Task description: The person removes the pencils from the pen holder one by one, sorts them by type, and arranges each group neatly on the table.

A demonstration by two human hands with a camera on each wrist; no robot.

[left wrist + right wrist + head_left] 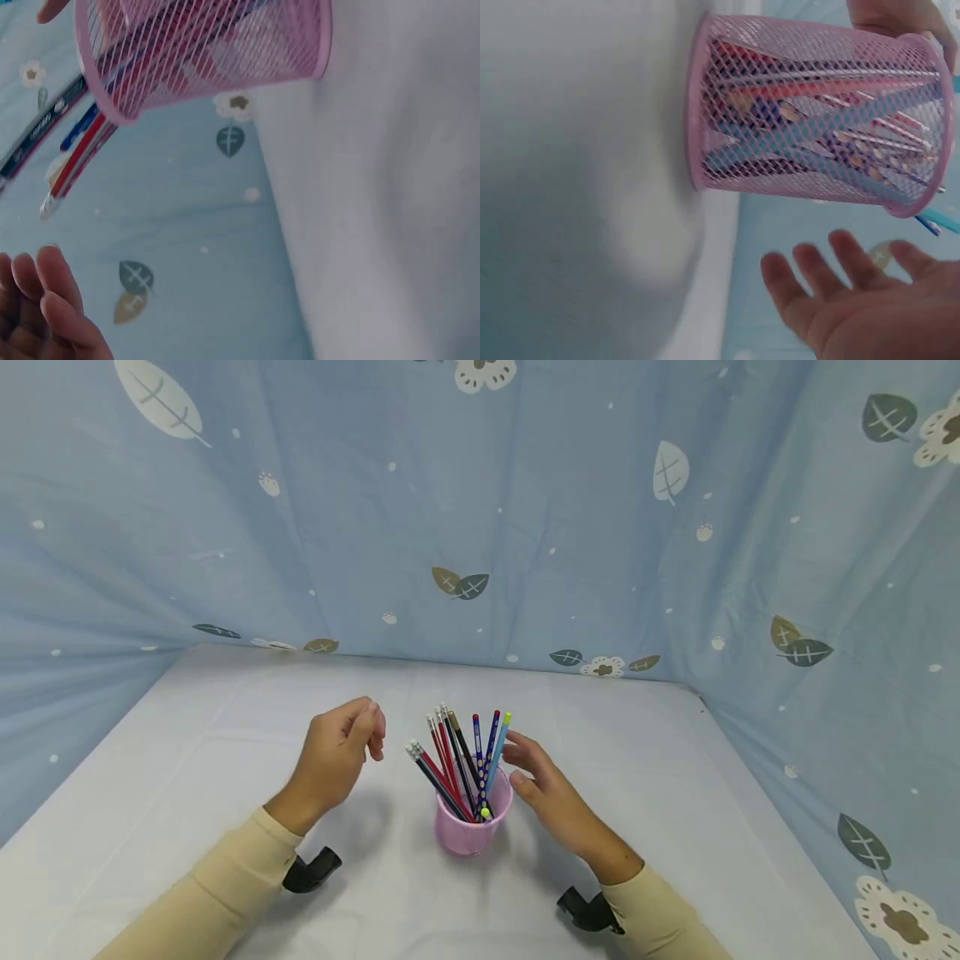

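Note:
A pink mesh pencil cup (459,837) stands upright on the white table, holding several pencils (448,760). They are dark, red, blue patterned and light blue, and lean in different directions. To the left of the cup, the left hand (333,752) hovers with loosely bent fingers and nothing in them. On the cup's right side is the right hand (551,793), its fingers spread and slightly bent beside the light blue pencil (498,752). The right wrist view shows a gap between that hand (877,300) and the mesh cup (810,112).
A white cloth (652,760) covers the table. Behind it and at both sides hangs a light blue curtain (337,510) with leaves and flowers. Dark wrist devices (311,870) are worn below both hands, next to beige sleeves (217,885).

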